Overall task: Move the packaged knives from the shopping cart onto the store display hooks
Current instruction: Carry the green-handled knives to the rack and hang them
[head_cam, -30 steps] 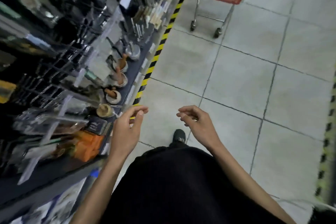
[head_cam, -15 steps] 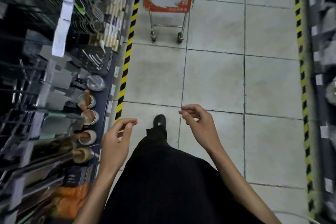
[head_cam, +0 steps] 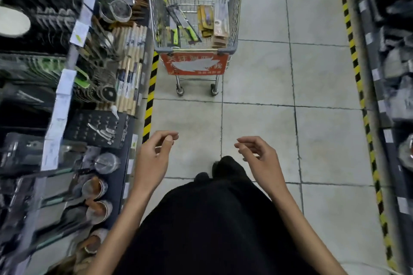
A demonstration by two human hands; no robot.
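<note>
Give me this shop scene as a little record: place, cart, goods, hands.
place: store aisle, tiled floor, shelves on both sides
shopping cart: stands ahead, near the left shelves
packaged knives: lying in the cart's basket
left hand: holds nothing, fingers loosely curled
right hand: holds nothing, fingers loosely curled
shelf goods: hanging kitchen tools, rolling pins

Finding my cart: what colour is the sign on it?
Red sign with white lettering, head view.

Flat, dimmish light covers the floor (head_cam: 257, 73), with only soft shadows. Shelves (head_cam: 125, 163) at both edges are dark, blurred and bowed by the wide lens; the cart (head_cam: 235, 6) is fairly sharp.
</note>
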